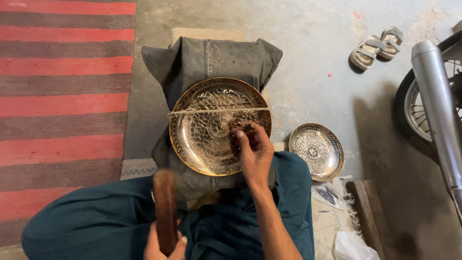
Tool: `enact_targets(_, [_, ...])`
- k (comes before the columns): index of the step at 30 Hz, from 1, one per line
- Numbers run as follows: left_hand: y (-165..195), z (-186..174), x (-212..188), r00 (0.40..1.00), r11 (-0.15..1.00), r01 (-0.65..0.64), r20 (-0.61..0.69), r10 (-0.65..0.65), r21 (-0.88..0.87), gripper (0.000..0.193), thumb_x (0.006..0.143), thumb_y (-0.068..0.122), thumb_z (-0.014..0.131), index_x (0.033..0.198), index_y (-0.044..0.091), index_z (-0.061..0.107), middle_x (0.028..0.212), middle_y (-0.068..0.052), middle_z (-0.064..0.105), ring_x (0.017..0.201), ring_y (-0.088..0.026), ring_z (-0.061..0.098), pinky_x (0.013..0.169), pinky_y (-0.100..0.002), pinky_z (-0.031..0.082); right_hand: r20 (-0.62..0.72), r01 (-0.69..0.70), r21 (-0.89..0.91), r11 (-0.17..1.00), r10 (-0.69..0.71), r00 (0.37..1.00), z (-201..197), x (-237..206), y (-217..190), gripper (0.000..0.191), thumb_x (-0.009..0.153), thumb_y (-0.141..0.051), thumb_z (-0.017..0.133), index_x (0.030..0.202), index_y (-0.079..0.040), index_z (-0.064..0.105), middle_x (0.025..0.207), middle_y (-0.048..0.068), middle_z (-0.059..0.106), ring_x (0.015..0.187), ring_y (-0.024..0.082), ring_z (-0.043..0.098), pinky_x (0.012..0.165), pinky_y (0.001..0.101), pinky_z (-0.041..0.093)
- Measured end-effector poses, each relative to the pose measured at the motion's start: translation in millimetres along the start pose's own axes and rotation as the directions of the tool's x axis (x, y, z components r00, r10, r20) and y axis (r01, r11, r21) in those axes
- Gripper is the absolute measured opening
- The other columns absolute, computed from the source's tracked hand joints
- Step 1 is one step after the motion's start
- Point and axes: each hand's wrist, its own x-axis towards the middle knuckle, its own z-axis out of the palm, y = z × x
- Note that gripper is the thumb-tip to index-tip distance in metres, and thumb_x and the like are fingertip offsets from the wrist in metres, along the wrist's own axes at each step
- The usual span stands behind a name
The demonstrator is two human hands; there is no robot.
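Your right hand (255,151) pinches a punch (243,129) against the shiny, scale-patterned brass plate (211,110), tied by string (202,111) on the cushion (211,58). Your left hand (166,245) grips a wooden mallet (165,212), nearer you.

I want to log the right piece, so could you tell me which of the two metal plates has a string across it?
The larger golden plate on the dark cushion, under the right hand; the smaller silvery plate on the floor has none.
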Motion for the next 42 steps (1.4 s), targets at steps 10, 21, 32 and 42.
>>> enact_targets(10, [125, -28, 25, 0.946, 0.948, -0.318, 0.082, 0.315, 0.029, 0.056, 0.075, 0.0, 0.07, 0.125, 0.004, 0.046, 0.088, -0.01, 0.07, 0.077, -0.02, 0.071, 0.073, -0.036, 0.058, 0.016, 0.101, -0.037, 0.994, -0.1, 0.995, 8, -3, 4, 0.021, 0.105, -0.001, 0.059, 0.126, 0.001, 0.06, 0.111, 0.012, 0.077, 0.108, 0.018, 0.073, 0.096, 0.0315, 0.059])
enact_targets(21, [255, -41, 54, 0.835, 0.554, -0.544, 0.342, 0.431, 0.63, 0.071, 0.075, 0.013, 0.075, 0.14, 0.017, 0.048, 0.1, -0.018, 0.071, 0.085, -0.039, 0.071, 0.075, -0.05, 0.055, 0.044, 0.125, -0.118, 0.985, -0.12, 0.992, 6, 1, -1, 0.022, 0.102, -0.002, 0.065, 0.124, 0.003, 0.064, 0.106, 0.011, 0.078, 0.101, 0.015, 0.074, 0.088, 0.0283, 0.06])
enact_targets(32, [306, -28, 79, 0.492, -0.072, -0.709, 0.565, 0.662, 0.702, 0.07, 0.078, 0.012, 0.074, 0.144, 0.015, 0.052, 0.088, -0.012, 0.06, 0.083, -0.033, 0.066, 0.074, -0.047, 0.054, -0.005, 0.118, -0.131, 0.984, -0.119, 0.993, 11, -1, -4, 0.024, 0.102, -0.004, 0.066, 0.126, 0.0, 0.064, 0.107, 0.011, 0.079, 0.1, 0.014, 0.076, 0.086, 0.0269, 0.06])
enact_targets(42, [320, -16, 94, 0.329, -0.248, -0.722, 0.636, 0.698, 0.645, 0.062, 0.089, 0.007, 0.062, 0.15, 0.017, 0.055, 0.081, -0.012, 0.06, 0.072, -0.026, 0.063, 0.062, -0.042, 0.049, -0.011, 0.145, -0.218, 0.965, -0.151, 0.988, 12, -1, -5, 0.025, 0.101, -0.007, 0.069, 0.125, -0.003, 0.066, 0.104, 0.01, 0.08, 0.096, 0.015, 0.077, 0.081, 0.0278, 0.061])
